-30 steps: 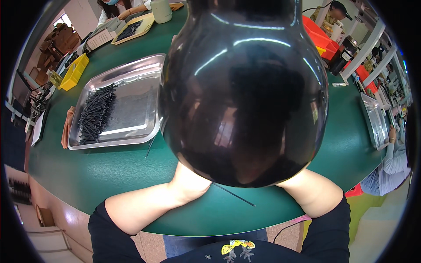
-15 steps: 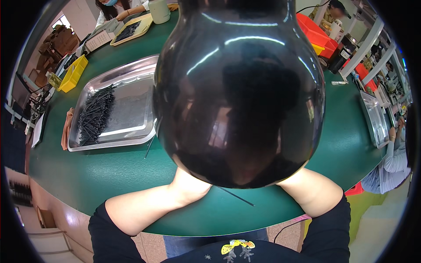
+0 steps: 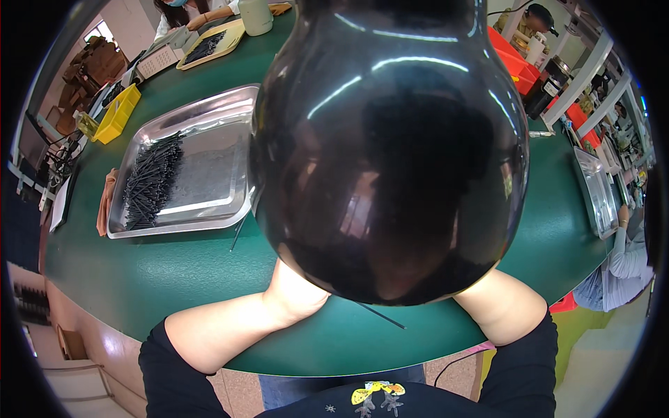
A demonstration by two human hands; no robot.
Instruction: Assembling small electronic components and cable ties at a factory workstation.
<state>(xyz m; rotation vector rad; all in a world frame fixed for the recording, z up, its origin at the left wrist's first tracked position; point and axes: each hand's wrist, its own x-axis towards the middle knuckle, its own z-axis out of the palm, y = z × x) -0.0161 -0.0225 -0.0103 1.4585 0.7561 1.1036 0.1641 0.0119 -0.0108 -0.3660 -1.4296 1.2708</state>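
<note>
A big glossy black rounded lamp head fills the middle of the view and hides most of what lies under it. At its lower left edge shows the back and wrist of my left hand, its fingers covered by the lamp. My right forearm runs under the lower right edge, and the hand itself is hidden. Between the two arms a thin black rod sticks out from beneath the lamp, over the green table. Whether either hand holds it cannot be seen.
On the left a metal tray holds a heap of thin black rods; one loose rod lies at its corner. A yellow bin stands behind. Another metal tray is at the right edge. Co-workers sit across the table and at right.
The lamp head appears shifted slightly right and down in the view. My left hand has moved slightly left; the rod between my arms stays nearly in place.
</note>
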